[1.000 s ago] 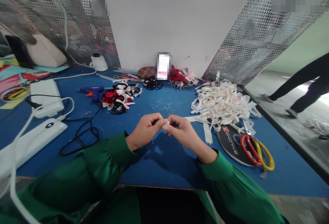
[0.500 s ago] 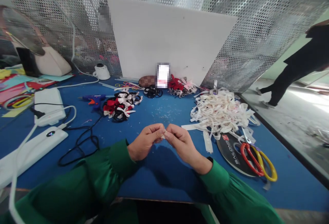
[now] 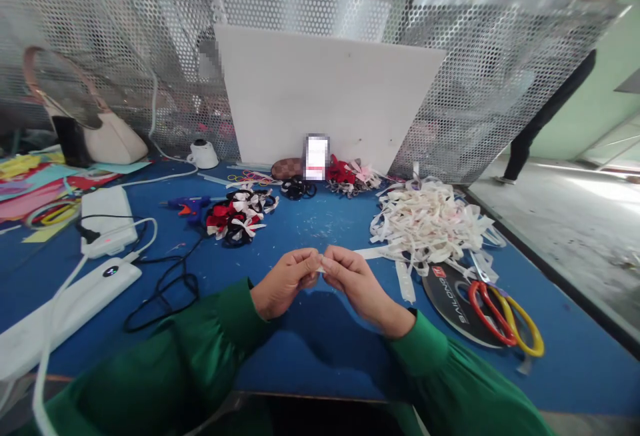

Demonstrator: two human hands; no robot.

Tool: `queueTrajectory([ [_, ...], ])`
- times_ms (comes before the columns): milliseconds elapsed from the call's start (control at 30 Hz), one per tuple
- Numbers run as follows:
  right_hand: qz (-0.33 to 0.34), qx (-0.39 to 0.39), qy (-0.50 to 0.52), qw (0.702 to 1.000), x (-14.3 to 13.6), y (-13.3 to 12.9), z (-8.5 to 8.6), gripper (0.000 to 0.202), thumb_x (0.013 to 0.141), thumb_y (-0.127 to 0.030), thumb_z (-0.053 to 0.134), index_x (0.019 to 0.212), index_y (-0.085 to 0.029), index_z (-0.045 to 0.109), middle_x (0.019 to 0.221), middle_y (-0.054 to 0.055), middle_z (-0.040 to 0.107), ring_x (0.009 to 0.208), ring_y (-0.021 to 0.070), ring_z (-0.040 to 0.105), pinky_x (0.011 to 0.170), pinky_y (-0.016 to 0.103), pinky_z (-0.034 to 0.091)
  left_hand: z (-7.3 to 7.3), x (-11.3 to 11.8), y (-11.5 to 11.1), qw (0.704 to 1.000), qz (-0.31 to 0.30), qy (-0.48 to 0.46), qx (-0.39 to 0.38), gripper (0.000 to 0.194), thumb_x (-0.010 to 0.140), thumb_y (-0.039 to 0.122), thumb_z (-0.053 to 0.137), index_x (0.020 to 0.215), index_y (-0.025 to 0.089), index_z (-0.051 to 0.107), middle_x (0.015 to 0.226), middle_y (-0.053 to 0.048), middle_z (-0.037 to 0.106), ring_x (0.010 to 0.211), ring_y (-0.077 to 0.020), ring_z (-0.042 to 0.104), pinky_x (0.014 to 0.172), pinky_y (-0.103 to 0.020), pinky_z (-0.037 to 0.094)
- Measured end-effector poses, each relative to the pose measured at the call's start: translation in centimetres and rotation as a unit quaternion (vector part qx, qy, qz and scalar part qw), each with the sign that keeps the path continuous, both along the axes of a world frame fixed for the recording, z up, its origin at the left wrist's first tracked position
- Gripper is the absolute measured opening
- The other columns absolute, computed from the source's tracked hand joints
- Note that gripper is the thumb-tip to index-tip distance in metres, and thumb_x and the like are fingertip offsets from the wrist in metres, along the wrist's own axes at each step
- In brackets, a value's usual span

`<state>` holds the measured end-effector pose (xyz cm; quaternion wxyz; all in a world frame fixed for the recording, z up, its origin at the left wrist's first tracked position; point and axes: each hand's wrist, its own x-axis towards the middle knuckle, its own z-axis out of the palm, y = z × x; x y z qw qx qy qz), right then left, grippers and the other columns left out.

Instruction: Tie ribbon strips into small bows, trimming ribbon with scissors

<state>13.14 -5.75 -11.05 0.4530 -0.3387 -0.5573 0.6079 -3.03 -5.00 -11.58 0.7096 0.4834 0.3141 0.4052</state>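
My left hand and my right hand meet fingertip to fingertip above the front middle of the blue table. Both are closed in a pinch on a small piece of white ribbon, mostly hidden by the fingers. To the right lies a big tangled heap of white ribbons, with loose strips reaching toward my right hand. Scissors with red and yellow handles rest on a black round disc. Beyond my left hand is a pile of red, black and white bows.
A blue glue gun with its black cord lies at left, near white power strips. A phone leans on a white board at the back, beside more bows. A handbag stands far left. Behind the mesh, a person's leg shows.
The view has tilted up slightly, so the scene sits a little lower. My hands keep their pinch with barely any movement. The person at right has shifted further behind the mesh.
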Motion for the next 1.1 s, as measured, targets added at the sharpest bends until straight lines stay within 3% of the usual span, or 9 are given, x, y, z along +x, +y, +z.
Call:
queueTrajectory([
  [133, 0.017, 0.030, -0.002, 0.999, -0.12, -0.12, 0.02, 0.043, 0.088, -0.053, 0.067, 0.066, -0.020, 0.050, 0.055, -0.007, 0.038, 0.051, 0.0080, 0.027, 0.049, 0.025, 0.020, 0.03, -0.10, 0.07, 0.998, -0.043, -0.042, -0.023, 0.047, 0.086, 0.050, 0.069, 0.064, 0.018, 0.043, 0.058, 0.007, 0.031, 0.055, -0.0090, 0.022, 0.055, -0.028, 0.017],
  [233, -0.011, 0.058, -0.018, 0.998, -0.06, 0.10, -0.30, 0.045, 0.090, -0.051, 0.066, 0.063, -0.019, 0.048, 0.054, -0.007, 0.039, 0.052, 0.0084, 0.029, 0.050, 0.026, 0.021, -0.20, 0.08, 0.08, 0.999, -0.025, -0.040, -0.013, 0.047, 0.087, 0.050, 0.068, 0.063, 0.018, 0.044, 0.057, 0.007, 0.033, 0.054, -0.0089, 0.025, 0.054, -0.027, 0.019],
  [333, -0.011, 0.012, 0.013, 1.000, -0.02, 0.27, -0.57, 0.042, 0.091, -0.047, 0.065, 0.064, -0.019, 0.049, 0.051, -0.008, 0.038, 0.049, 0.0077, 0.026, 0.049, 0.026, 0.018, -0.56, 0.28, 0.06, 0.999, 0.005, -0.033, 0.006, 0.044, 0.090, 0.049, 0.065, 0.063, 0.018, 0.049, 0.057, 0.005, 0.041, 0.055, -0.0098, 0.033, 0.056, -0.027, 0.025],
  [433, 0.002, -0.019, 0.063, 0.998, -0.09, 0.17, -0.55, 0.036, 0.090, -0.041, 0.066, 0.067, -0.018, 0.052, 0.051, -0.008, 0.041, 0.049, 0.0073, 0.027, 0.050, 0.026, 0.018, -0.67, 0.29, 0.06, 0.999, -0.006, -0.045, -0.003, 0.040, 0.091, 0.046, 0.064, 0.067, 0.017, 0.053, 0.059, 0.003, 0.048, 0.058, -0.0109, 0.040, 0.060, -0.027, 0.030],
  [567, 0.011, -0.037, 0.084, 0.996, -0.17, -0.05, -0.38, 0.036, 0.089, -0.041, 0.067, 0.066, -0.019, 0.052, 0.052, -0.008, 0.040, 0.049, 0.0071, 0.026, 0.050, 0.026, 0.017, -0.40, 0.15, 0.12, 0.998, -0.029, -0.062, -0.018, 0.041, 0.088, 0.046, 0.068, 0.065, 0.017, 0.050, 0.058, 0.005, 0.040, 0.055, -0.0095, 0.032, 0.057, -0.026, 0.025],
  [733, -0.023, 0.005, 0.013, 1.000, 0.06, 0.16, -0.52, 0.041, 0.089, -0.048, 0.066, 0.065, -0.019, 0.049, 0.052, -0.008, 0.039, 0.049, 0.0077, 0.027, 0.050, 0.026, 0.018, -0.47, 0.16, 0.22, 1.000, 0.007, 0.007, 0.014, 0.044, 0.089, 0.049, 0.066, 0.064, 0.018, 0.047, 0.058, 0.006, 0.037, 0.056, -0.0100, 0.028, 0.055, -0.027, 0.021],
  [900, -0.039, 0.000, 0.001, 0.999, 0.10, 0.37, -0.77, 0.043, 0.090, -0.049, 0.065, 0.064, -0.021, 0.045, 0.050, -0.009, 0.037, 0.049, 0.0077, 0.027, 0.049, 0.027, 0.019, -0.56, 0.02, 0.24, 0.995, 0.042, 0.078, 0.050, 0.046, 0.091, 0.053, 0.061, 0.064, 0.019, 0.047, 0.057, 0.005, 0.039, 0.056, -0.0107, 0.029, 0.056, -0.028, 0.023],
  [1100, -0.042, 0.004, -0.020, 0.999, 0.17, 0.47, -0.61, 0.042, 0.087, -0.051, 0.067, 0.064, -0.020, 0.049, 0.051, -0.008, 0.037, 0.049, 0.0077, 0.026, 0.048, 0.027, 0.017, 0.18, 0.06, 0.18, 0.989, 0.059, 0.102, 0.087, 0.041, 0.091, 0.049, 0.061, 0.065, 0.018, 0.053, 0.061, 0.003, 0.048, 0.061, -0.0116, 0.040, 0.062, -0.026, 0.031],
])
